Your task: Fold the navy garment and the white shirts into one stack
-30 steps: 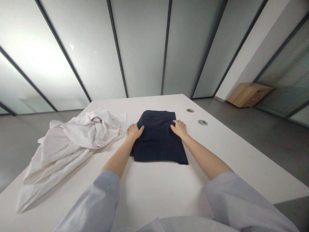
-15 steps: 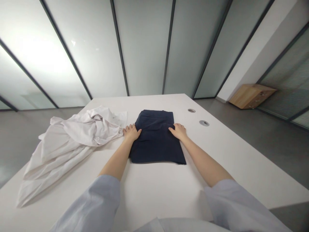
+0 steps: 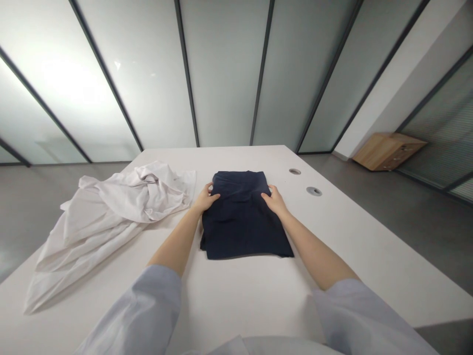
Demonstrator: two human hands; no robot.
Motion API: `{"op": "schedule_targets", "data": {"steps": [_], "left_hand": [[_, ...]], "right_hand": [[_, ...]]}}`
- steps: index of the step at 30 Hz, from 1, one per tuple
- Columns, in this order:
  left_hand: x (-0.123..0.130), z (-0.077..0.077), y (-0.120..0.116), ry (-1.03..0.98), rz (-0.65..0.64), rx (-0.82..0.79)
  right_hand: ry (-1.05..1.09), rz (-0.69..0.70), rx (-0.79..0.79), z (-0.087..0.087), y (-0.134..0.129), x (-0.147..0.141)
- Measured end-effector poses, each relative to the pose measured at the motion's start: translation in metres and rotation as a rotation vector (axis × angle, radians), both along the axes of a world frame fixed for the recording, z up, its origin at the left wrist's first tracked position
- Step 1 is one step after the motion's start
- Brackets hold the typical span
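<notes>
Cloth (image 3: pixel 244 222) of dark blue colour lies, folded and rather flat, on the white table (image 3: pixel 240 301). The left hand (image 3: pixel 205 199) grips its left edge and the right hand (image 3: pixel 275 201) grips its right edge, each with the thumb (image 3: pixel 215 197) on top. Near the left hand there lies a crumpled white garment (image 3: pixel 125 202)

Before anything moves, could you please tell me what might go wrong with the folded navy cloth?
The folded navy cloth might sag in the middle if lifted, since the left hand and right hand are at its side edges. Its layers might slip askew: one already juts out at the near-left corner.
</notes>
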State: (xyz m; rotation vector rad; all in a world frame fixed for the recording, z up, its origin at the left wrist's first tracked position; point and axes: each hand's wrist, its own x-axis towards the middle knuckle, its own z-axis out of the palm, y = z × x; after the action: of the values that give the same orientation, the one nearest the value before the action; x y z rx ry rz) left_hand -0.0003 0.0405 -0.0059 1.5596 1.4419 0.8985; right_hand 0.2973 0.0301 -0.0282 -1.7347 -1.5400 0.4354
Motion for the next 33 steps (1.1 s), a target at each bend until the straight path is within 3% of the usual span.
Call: {"op": "schedule_targets", "data": {"steps": [4, 8, 14, 19, 27, 30, 33], "left_hand": [[0.003, 0.001, -0.001, -0.388, 0.008, -0.164], [0.003, 0.003, -0.001, -0.481, 0.112, -0.249], [-0.008, 0.003, 0.002, -0.558, 0.003, -0.260], [-0.015, 0.003, 0.001, -0.464, 0.002, -0.255], [-0.020, 0.005, -0.003, -0.286, -0.104, -0.233], [-0.026, 0.004, 0.002, -0.093, -0.145, -0.132], [-0.029, 0.006, 0.008, 0.234, -0.161, 0.052]], "right_hand": [[0.113, 0.073, 0.152, -0.012, 0.008, 0.007], [0.181, 0.181, 0.180, -0.015, 0.012, 0.013], [0.307, 0.229, 0.081, -0.013, 0.012, 0.018], [0.316, 0.240, 0.074, -0.014, 0.012, 0.017], [0.293, 0.248, 0.013, -0.012, 0.008, 0.016], [0.211, 0.285, -0.002, -0.012, 0.006, 0.015], [0.095, 0.288, 0.040, -0.012, 0.004, 0.014]]}}
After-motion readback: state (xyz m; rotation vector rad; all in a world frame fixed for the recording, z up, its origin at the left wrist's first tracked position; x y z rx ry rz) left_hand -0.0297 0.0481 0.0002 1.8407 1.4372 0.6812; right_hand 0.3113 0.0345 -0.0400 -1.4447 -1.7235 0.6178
